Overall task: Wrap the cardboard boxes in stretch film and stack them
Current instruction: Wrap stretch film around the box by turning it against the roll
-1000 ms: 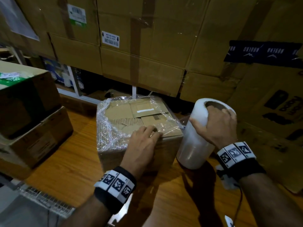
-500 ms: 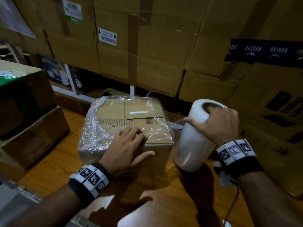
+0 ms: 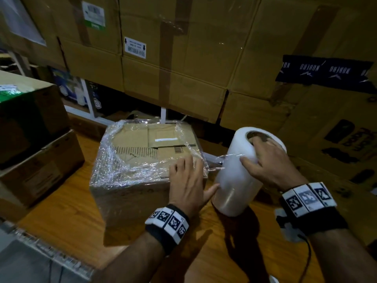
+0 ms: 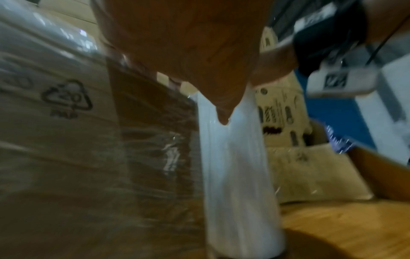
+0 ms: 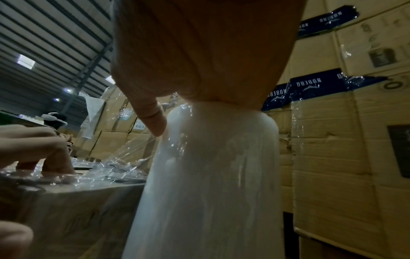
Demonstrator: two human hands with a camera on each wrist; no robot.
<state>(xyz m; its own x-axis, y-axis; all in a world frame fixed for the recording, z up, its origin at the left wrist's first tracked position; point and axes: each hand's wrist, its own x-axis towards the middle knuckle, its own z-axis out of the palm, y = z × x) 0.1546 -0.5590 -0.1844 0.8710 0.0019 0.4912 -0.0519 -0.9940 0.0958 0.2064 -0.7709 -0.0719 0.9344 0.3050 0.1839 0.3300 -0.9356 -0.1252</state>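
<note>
Left hand (image 3: 186, 181) presses box (image 3: 142, 160) corner beside film roll (image 3: 238, 176).

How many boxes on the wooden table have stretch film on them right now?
1. The wrapped box sits mid-table under the left hand, beside the film roll. The two stacked boxes at the table's left look unwrapped; others may be out of view.

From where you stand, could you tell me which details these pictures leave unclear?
- Head view: the small label on the cardboard box is too small to read.
- Head view: the right hand covers part of the stretch film roll core.
- Left wrist view: the left hand is blurred, hiding its fingertips.
</note>
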